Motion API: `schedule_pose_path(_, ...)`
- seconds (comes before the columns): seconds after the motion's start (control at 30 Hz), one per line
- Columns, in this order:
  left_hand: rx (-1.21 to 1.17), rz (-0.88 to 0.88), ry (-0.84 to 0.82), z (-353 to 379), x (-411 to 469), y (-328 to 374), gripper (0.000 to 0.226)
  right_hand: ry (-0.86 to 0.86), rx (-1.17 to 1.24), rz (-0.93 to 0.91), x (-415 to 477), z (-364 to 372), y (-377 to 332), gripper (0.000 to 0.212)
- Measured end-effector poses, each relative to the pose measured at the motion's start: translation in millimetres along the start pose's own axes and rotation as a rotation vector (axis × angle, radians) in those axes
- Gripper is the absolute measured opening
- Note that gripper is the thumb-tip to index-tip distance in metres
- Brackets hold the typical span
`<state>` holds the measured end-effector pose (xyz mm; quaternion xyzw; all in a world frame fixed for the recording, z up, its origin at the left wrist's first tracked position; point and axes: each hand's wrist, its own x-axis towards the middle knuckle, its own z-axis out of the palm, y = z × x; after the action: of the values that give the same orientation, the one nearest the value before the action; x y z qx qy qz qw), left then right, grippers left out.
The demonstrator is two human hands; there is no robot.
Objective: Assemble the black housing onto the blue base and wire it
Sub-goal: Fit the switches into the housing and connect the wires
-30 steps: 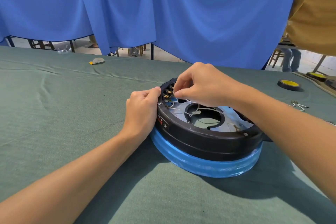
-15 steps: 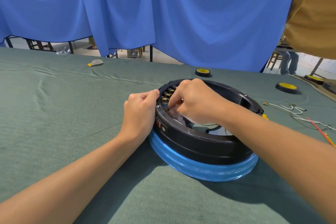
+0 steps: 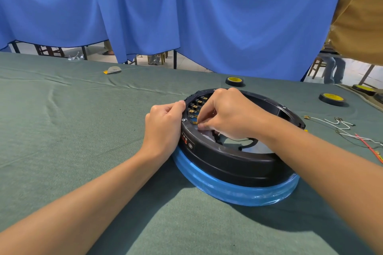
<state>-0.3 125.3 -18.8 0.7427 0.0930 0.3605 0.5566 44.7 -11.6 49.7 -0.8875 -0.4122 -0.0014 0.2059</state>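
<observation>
The round black housing (image 3: 232, 161) sits on the blue base (image 3: 238, 191) on the green cloth. My left hand (image 3: 163, 128) grips the housing's left rim from outside, thumb on top. My right hand (image 3: 230, 116) reaches inside the ring, and its thumb and fingers pinch a small brass wire terminal (image 3: 195, 123) beside a row of brass tabs (image 3: 195, 106) on the inner wall. What lies under the right palm is hidden.
Loose white and red wires (image 3: 348, 130) lie to the right. Two yellow-cored black tape rolls (image 3: 234, 81) (image 3: 331, 99) sit behind the housing. A scrap (image 3: 113, 70) lies far left. A blue curtain hangs behind the table; a person in tan stands at the right.
My right hand has dropped from the rim's top down inside the ring toward the lower tabs. The view has shifted, showing more of the table on the right. The left hand stays put.
</observation>
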Motion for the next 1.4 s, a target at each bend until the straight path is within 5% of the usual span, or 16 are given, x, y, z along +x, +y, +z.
schedule_pose_path(0.63,-0.004,-0.013,-0.108,-4,-2,-2,0.055,0.036,-0.012,-0.001,-1,4,-5,0.009)
schedule_pose_path(1.0,0.032,0.023,-0.086,-4,-3,-2,0.042,0.009,-0.087,-0.011,-1,7,-11,0.034)
schedule_pose_path(1.4,0.03,0.039,-0.083,-4,-6,0,0.05,0.013,0.078,0.075,2,0,-6,0.015)
